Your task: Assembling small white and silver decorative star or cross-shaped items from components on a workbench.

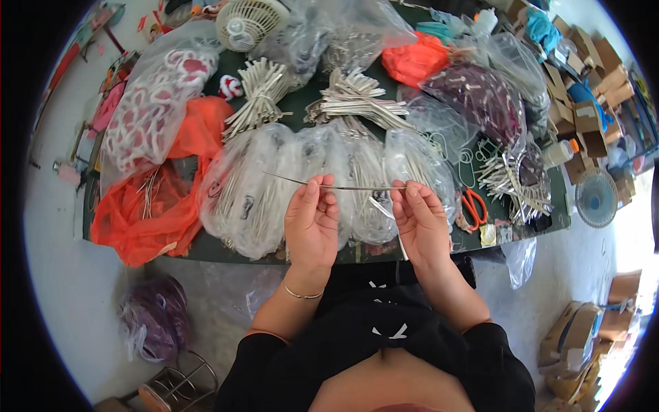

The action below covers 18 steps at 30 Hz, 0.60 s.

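Note:
A thin dark wire-like rod (364,188) is stretched level between my two hands, above the near part of the table. My left hand (312,226) pinches it between thumb and fingers, and its thin end sticks out to the left. At the other end, my right hand (423,226) closes thumb and fingertips on it. Beneath and beyond my hands lie clear plastic bags (247,199) filled with pale thin sticks. A narrow white strip (382,207) shows beside my right fingers; whether it touches them I cannot tell.
Bundles of pale strips (264,96) lie farther back on the dark table (563,218). Red mesh bags (137,226) are at left, orange-handled scissors (473,208) at right. A small fan (250,24) stands at the back. Cardboard boxes (570,336) and a purple bag (154,319) are on the floor.

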{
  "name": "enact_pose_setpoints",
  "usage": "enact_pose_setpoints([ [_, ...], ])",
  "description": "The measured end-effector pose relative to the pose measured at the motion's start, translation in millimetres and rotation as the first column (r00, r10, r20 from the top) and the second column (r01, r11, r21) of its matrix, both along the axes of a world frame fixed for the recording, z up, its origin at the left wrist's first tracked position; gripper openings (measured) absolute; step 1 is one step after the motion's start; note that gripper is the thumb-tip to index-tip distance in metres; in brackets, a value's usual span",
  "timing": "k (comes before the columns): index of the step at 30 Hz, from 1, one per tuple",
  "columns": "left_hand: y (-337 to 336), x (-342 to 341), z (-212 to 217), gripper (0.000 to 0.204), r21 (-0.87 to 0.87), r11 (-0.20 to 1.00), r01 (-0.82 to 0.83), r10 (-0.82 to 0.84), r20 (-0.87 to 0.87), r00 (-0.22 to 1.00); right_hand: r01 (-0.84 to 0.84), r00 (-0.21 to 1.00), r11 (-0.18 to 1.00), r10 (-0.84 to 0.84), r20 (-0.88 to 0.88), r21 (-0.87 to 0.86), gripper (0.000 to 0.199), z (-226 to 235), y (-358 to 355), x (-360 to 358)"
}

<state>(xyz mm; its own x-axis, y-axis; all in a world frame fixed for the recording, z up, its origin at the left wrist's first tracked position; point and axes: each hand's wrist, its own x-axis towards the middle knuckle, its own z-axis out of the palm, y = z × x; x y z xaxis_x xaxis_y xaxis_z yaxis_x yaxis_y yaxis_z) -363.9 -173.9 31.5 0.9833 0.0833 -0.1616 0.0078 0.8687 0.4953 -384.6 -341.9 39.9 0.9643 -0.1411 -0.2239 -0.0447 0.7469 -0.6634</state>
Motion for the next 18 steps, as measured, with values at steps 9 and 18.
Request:
enact_pose_setpoints([
  [9,-17,-21,0,0.013,0.722,0.681,0.127,-0.292,0.108,0.95,-0.023,0.968,0.856,0.148,0.201,-0.517,0.013,10,-40,-16],
  [18,-19,-34,0,0.011,0.848,0.509,0.149,-0.421,0.094,0.902,-0.102,0.948,0.724,0.278,0.153,-0.682,0.011,25,-49,-16],
])
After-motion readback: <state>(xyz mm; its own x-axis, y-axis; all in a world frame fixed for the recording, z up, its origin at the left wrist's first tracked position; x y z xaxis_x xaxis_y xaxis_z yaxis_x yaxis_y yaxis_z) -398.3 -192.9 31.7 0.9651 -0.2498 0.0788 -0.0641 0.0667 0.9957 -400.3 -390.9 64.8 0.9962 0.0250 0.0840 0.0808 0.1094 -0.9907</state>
